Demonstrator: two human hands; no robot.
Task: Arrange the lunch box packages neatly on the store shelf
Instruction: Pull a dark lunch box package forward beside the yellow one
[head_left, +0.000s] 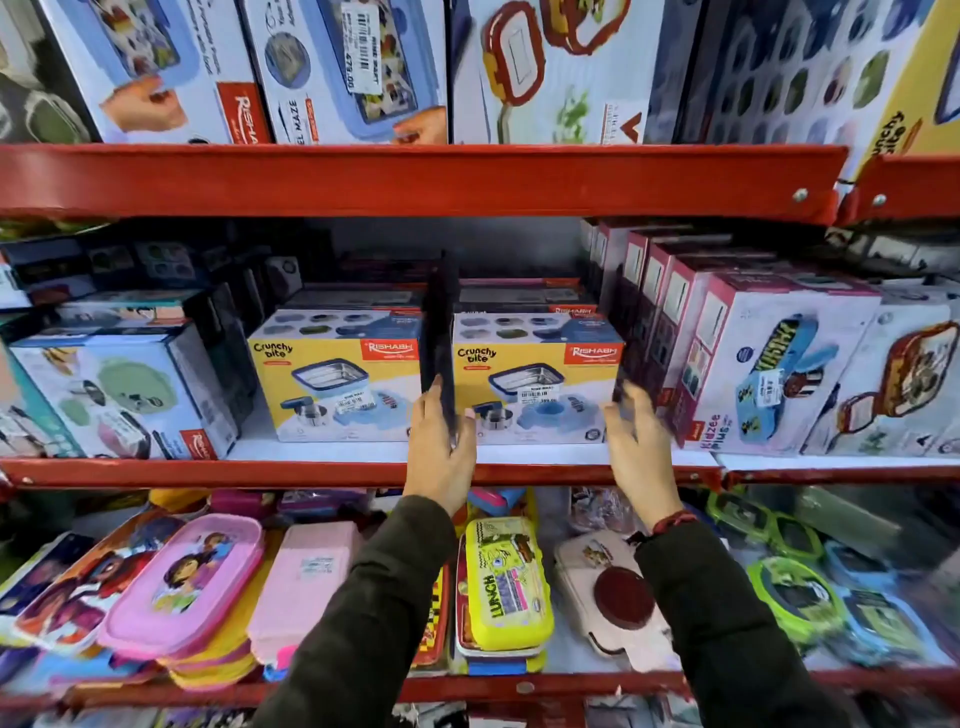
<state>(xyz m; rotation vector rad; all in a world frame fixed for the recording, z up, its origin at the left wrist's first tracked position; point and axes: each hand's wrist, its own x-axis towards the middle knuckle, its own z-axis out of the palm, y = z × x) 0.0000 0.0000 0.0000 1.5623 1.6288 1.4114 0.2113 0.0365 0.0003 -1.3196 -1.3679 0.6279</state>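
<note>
Two yellow Crunchy Bite lunch box packages stand side by side on the middle red shelf (311, 473). The left package (332, 374) stands alone, with a narrow gap to the right package (535, 374). My left hand (441, 452) grips the right package's left side, fingers in the gap and thumb on its front. My right hand (641, 452), slightly blurred, presses on its dark right side. More flat packages lie behind both.
A Kidzee Plus package (769, 364) and a row of pink-sided boxes (670, 291) crowd the right. A pale blue package (119, 389) sits left. The upper shelf lip (415, 176) hangs overhead. Loose pink (192, 577) and yellow (506, 582) lunch boxes fill the lower shelf.
</note>
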